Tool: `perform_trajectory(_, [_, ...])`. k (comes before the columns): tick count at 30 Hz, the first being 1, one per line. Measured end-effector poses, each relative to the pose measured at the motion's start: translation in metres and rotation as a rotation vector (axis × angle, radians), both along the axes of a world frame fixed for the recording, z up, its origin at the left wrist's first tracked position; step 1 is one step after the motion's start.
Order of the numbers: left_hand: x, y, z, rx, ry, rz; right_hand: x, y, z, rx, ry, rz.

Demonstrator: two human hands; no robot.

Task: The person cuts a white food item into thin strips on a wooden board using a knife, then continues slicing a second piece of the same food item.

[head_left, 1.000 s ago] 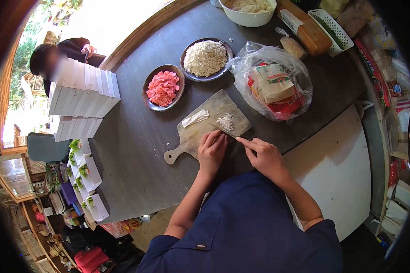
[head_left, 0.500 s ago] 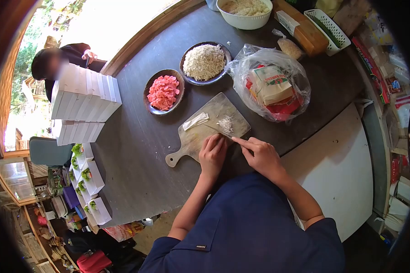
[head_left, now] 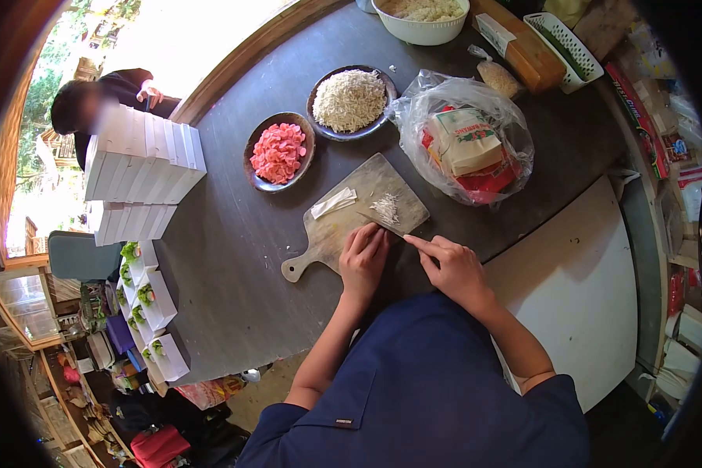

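Observation:
On a wooden cutting board with a handle, the fingers of my left hand are curled down near the front edge; what they press on is hidden. My right hand grips a knife, index finger stretched along it, and its blade crosses the board beside my left fingertips. Just beyond the blade lies a small heap of thin whitish shreds. Several pale flat strips rest farther left on the board.
Behind the board stand a bowl of pink slices and a bowl of whitish shreds. A clear plastic bag with packets sits right of them. Stacked white boxes and open boxes with greens line the left, where another person is.
The knife's blade shows more clearly across the board, and my right hand has shifted slightly right. My left hand stays curled in nearly the same place. The whole view has shifted slightly.

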State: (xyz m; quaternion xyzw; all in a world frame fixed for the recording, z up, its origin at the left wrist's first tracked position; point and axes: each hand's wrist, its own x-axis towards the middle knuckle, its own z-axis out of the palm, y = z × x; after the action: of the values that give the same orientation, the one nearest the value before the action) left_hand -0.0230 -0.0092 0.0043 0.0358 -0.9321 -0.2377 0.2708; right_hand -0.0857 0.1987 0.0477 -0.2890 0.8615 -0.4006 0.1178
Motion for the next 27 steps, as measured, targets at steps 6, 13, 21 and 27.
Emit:
perform_trajectory(6, [0.0,-0.001,-0.001,-0.012,0.004,-0.008,-0.005,-0.009,-0.005,0.014,0.023,0.017])
perform_trajectory(13, [0.001,0.001,-0.002,-0.043,-0.001,0.004,-0.009,-0.01,-0.002,-0.033,0.003,0.002])
perform_trajectory(21, [0.002,-0.001,-0.001,-0.04,-0.007,-0.016,-0.002,0.0,0.002,-0.015,0.011,0.014])
perform_trajectory(27, [0.0,-0.001,0.0,-0.028,0.0,-0.011,0.0,0.002,-0.001,0.004,0.002,0.011])
